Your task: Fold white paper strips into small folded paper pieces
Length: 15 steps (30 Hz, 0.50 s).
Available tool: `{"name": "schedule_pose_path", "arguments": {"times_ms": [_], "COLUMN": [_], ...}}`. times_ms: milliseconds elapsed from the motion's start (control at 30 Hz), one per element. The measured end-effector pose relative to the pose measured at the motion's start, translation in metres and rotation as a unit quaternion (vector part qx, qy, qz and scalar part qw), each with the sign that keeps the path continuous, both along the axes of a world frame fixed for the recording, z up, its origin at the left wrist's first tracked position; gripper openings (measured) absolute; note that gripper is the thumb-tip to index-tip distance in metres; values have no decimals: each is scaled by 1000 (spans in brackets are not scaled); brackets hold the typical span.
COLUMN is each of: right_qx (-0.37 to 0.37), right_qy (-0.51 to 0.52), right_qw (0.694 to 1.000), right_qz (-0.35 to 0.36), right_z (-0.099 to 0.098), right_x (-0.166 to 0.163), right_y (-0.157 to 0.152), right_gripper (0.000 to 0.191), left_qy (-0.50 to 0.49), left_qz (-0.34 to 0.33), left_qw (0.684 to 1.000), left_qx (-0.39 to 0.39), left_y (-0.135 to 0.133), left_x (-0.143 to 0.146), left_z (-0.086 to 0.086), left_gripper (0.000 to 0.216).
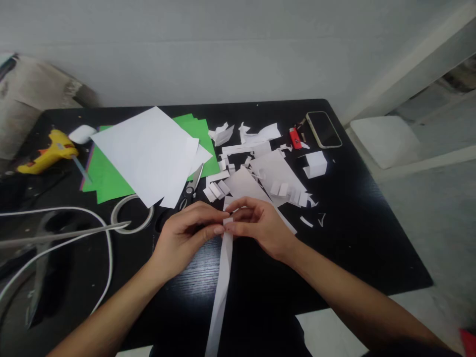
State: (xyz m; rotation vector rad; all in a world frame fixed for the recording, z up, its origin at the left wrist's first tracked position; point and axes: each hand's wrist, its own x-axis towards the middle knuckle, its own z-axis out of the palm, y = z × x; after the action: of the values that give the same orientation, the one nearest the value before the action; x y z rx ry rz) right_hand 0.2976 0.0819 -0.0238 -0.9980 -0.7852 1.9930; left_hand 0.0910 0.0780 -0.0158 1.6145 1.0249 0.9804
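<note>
A white paper strip (222, 282) hangs from the fingertips of two bare hands at the near side of a black table (345, 248), its far end caught between them and its long axis running back toward the person, the near end drifting slightly left before it leaves the bottom of the frame. Everything appears to turn on that far end: the paper lies below and on the near side of the fingers, and neither hand is clearly closer, since both meet at the tip. The right hand (264, 225) lays its thumb across the strip's face, index finger arched above and the other fingers curled behind, in a pinch. The left hand (189, 228) comes in from the other side, thumb and index tips grasping the left edge of the same end; how firmly either grips cannot be told. Forearms reach in from the lower corners, wrists slightly bent, hands turned toward each other. Just beyond the fingers lie pale cards (243, 183) and folded scraps (290, 192); scissors (192, 189) rest near the left hand, beside a large white sheet (147, 153) over green paper (115, 176). A phone (323, 130) lies well apart, at far right.
</note>
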Motion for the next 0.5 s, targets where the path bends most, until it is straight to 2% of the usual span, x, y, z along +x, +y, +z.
{"name": "schedule_pose_path", "arguments": {"times_ms": [133, 300, 500], "right_qx": [0, 8, -10], "right_qy": [15, 27, 33], "right_qw": [1000, 999, 999], "right_qz": [-13, -26, -20], "right_z": [-2, -3, -2], "right_x": [-1, -1, 0], "right_y": [-1, -2, -1], "right_gripper": [38, 33, 32], "left_qy": [-33, -57, 11], "left_qz": [19, 56, 60], "left_qw": [999, 996, 996], "left_qx": [-27, -43, 64], "left_y": [-1, -5, -7], "left_x": [3, 9, 8], "left_z": [0, -5, -8], "left_gripper": [18, 16, 15]}}
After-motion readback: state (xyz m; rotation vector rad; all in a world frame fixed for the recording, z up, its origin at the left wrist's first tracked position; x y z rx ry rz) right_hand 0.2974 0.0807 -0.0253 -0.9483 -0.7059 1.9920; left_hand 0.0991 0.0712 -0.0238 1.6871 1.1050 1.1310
